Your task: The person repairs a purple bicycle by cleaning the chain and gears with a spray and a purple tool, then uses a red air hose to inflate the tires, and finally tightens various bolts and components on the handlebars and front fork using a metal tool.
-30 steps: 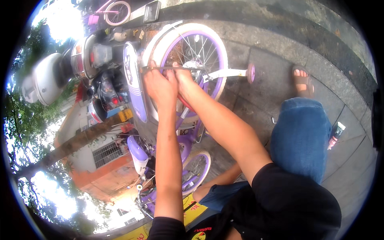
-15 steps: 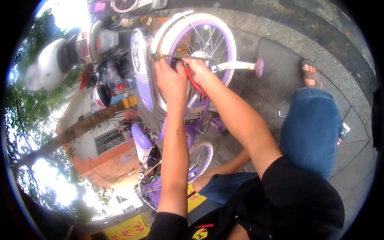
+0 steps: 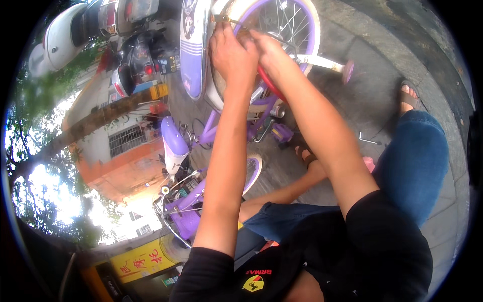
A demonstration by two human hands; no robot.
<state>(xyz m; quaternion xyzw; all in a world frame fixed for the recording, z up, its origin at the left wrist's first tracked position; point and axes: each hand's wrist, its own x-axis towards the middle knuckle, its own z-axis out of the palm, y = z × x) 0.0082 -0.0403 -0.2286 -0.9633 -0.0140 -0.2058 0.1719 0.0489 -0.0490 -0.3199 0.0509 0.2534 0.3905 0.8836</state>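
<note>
A child's bicycle with a purple rear rim (image 3: pixel 316 25) and a pale tyre fills the upper middle. My left hand (image 3: pixel 232 58) is closed at the outer end of a thin metal stay (image 3: pixel 232 20), by the rear mudguard. Its fingertips are partly hidden, but they seem to pinch the stay. Close beside it, my right hand (image 3: pixel 271 53) is wrapped round a red-handled tool (image 3: pixel 270 81) that looks like pliers. The handles stick out below the palm, and the jaws are hidden. Above my left hand is a purple and white carrier seat (image 3: pixel 193 63).
A white training-wheel arm (image 3: pixel 324 61) juts right from the hub. An L-shaped hex key (image 3: pixel 370 139) lies on the paving. The purple saddle (image 3: pixel 173 138) and front frame are nearer me. Parked scooters (image 3: pixel 141 60) stand to the left. My knee (image 3: pixel 415 161) is at the right.
The view has shifted, so the rear wheel and both hands sit higher in it. My right hand has drawn slightly away from the stay. Both hands stay at the same part of the wheel.
</note>
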